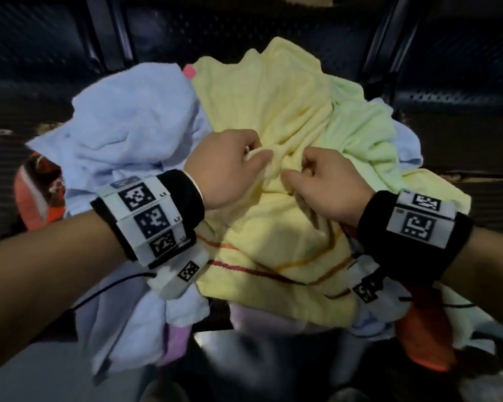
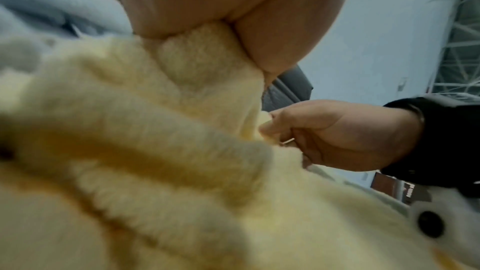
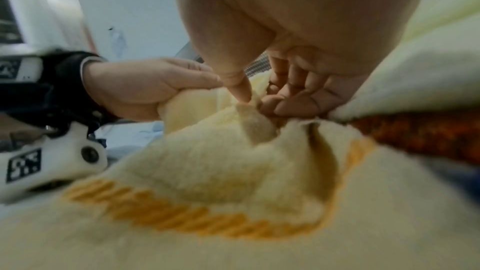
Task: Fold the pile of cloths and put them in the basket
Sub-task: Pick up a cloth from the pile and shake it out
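A yellow towel (image 1: pixel 276 227) with red and orange stripes lies crumpled on top of the cloth pile. My left hand (image 1: pixel 230 166) grips a bunched fold of it, and that fold bulges out of the fist in the left wrist view, where the yellow towel (image 2: pixel 155 151) fills the frame below my left hand (image 2: pixel 233 28). Close beside it my right hand (image 1: pixel 323 181) pinches another ridge of the same towel between thumb and curled fingers. In the right wrist view the right hand (image 3: pixel 272 89) holds the yellow towel (image 3: pixel 233 161) next to the left hand (image 3: pixel 145 87). No basket shows.
A pale blue cloth (image 1: pixel 128 123) lies left of the yellow one and a light green cloth (image 1: pixel 363 134) to its right. Orange cloths (image 1: pixel 424 332) and a lilac one (image 1: pixel 174 340) peek out at the pile's lower edges. Dark perforated metal panels (image 1: pixel 453 94) stand behind.
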Demonstrator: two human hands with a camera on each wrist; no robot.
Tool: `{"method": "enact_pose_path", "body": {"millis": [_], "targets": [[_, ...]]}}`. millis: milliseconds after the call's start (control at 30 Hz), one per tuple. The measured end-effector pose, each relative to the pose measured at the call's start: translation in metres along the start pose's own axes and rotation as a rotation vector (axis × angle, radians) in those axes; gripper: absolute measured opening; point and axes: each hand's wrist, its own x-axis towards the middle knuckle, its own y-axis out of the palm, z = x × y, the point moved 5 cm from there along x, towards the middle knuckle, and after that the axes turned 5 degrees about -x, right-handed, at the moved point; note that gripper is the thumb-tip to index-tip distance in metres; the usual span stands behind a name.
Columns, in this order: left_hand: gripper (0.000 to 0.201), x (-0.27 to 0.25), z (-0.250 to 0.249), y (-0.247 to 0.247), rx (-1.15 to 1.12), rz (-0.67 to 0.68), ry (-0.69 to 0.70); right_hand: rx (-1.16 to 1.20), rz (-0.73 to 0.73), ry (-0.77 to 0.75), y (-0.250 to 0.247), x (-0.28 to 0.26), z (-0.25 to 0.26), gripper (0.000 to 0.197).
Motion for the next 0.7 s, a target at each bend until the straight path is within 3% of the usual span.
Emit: {"method": "enact_pose_path", "body": {"millis": [67,100,200,267,333,433,467,533,600,633,700], "targets": [[0.032,0.004,-0.007,-0.002,-0.113,-0.019,-0.011,0.063,0.003,-0.019,-0.006,0.003,0.006,0.017],[0.031,-0.002,-0.014,-0.005,-0.162,-0.049,-0.018,0.137,0.02,-0.037,-0.008,-0.004,0.012,0.024],[0.025,-0.018,-0.04,-0.027,-0.361,-0.127,-0.08,0.295,0.212,-0.115,-0.01,-0.035,0.039,0.07],[0.025,-0.031,-0.064,-0.047,-0.414,-0.145,-0.06,0.199,0.25,-0.216,-0.01,-0.058,0.059,0.089],[0.025,-0.047,-0.089,-0.063,-0.4,-0.13,0.017,0.1,0.116,-0.279,-0.018,-0.07,0.072,0.069],[0.018,-0.068,-0.113,-0.084,-0.422,-0.175,0.099,0.171,-0.062,-0.231,-0.041,-0.087,0.085,0.037],[0.019,-0.074,-0.114,-0.091,-0.474,-0.182,0.079,0.238,-0.081,-0.211,-0.049,-0.094,0.089,0.035],[0.042,-0.086,-0.111,-0.1,-0.478,-0.119,0.032,0.361,-0.091,-0.232,-0.065,-0.11,0.102,0.036],[0.057,-0.095,-0.106,-0.1,-0.313,0.012,-0.006,0.453,-0.085,-0.282,-0.083,-0.126,0.115,0.037],[0.056,-0.1,-0.105,-0.099,-0.211,0.056,-0.005,0.477,-0.085,-0.291,-0.091,-0.132,0.12,0.037],[0.032,-0.106,-0.105,-0.098,-0.059,0.069,0.024,0.511,-0.097,-0.285,-0.107,-0.141,0.126,0.039]]}}
